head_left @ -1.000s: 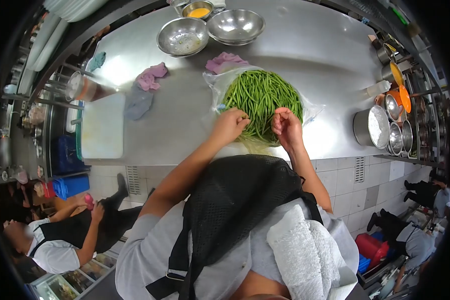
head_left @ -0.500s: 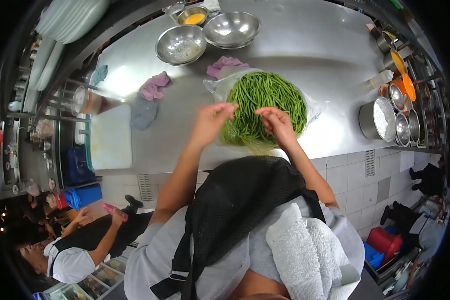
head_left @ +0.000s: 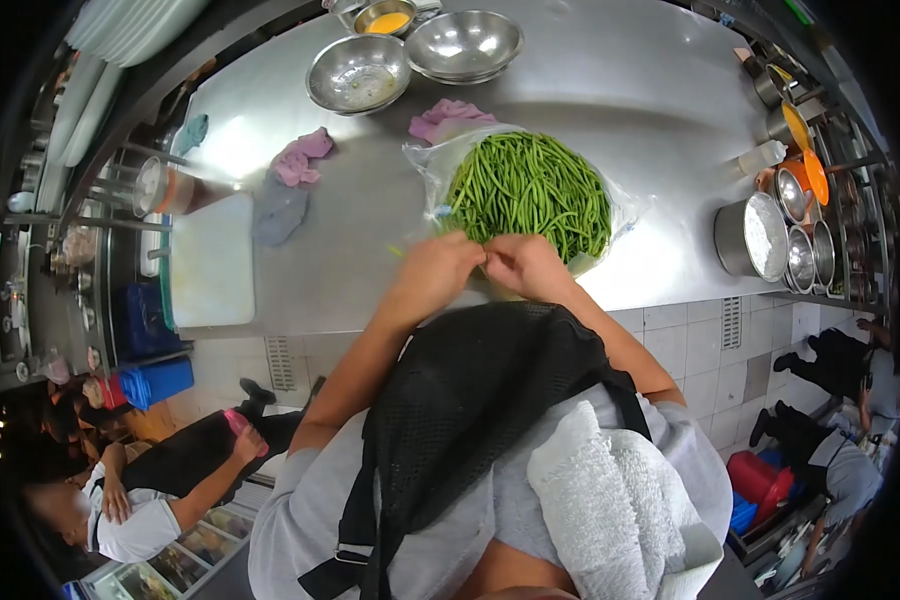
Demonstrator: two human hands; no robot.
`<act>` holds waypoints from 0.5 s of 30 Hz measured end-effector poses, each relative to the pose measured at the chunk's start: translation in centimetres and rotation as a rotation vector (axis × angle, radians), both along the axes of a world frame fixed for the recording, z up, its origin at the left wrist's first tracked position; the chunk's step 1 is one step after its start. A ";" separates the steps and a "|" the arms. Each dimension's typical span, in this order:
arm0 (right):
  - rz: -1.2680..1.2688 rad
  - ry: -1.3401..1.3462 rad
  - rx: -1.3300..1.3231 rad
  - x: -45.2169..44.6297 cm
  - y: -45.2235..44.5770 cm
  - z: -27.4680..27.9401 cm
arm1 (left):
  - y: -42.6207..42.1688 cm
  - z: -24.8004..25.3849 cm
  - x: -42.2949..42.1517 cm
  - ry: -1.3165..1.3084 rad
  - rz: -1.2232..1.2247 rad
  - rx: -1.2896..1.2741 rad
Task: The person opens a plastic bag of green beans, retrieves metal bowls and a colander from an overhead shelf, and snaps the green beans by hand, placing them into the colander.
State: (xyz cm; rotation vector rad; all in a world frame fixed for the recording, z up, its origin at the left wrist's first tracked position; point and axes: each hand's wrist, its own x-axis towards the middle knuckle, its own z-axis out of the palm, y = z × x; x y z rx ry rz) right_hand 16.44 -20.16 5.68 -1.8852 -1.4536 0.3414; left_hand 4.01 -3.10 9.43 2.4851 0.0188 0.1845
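Green beans (head_left: 530, 190) fill an open clear plastic bag (head_left: 432, 170) on the steel table. My left hand (head_left: 436, 268) and my right hand (head_left: 526, 264) meet at the bag's near edge, fingertips pinched together. Whatever sits between those fingertips is too small and covered to make out. Just left of my left hand is a small blurred green streak (head_left: 396, 250) over the table.
Pink cloths (head_left: 303, 158) and a grey cloth (head_left: 281, 212) lie left, beside a white cutting board (head_left: 214, 262). Steel bowls (head_left: 465, 45) stand at the back, and a steel pot (head_left: 750, 238) at the right. A person holding a pink object (head_left: 242, 432) is at lower left.
Both my hands have come down toward me from above the beans and closed together, fingertips meeting. A green streak now shows left of my left hand. The person at lower left has lowered one hand.
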 end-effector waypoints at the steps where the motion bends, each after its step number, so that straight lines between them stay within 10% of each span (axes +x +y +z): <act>1: -0.103 0.393 0.181 -0.3 0.6 -1.5 | -0.2 -0.4 0.1 -0.001 -0.005 0.000; 4: -0.263 1.104 0.158 1.2 0.1 -1.4 | -0.3 -0.4 0.4 -0.298 0.171 -0.468; 6: -0.077 1.689 0.481 2.0 0.2 -2.0 | 0.9 0.7 -0.1 -0.169 0.443 -1.287; 15: -0.012 1.353 0.067 -0.3 0.9 -0.4 | 2.7 1.2 -0.1 -0.264 0.295 -1.653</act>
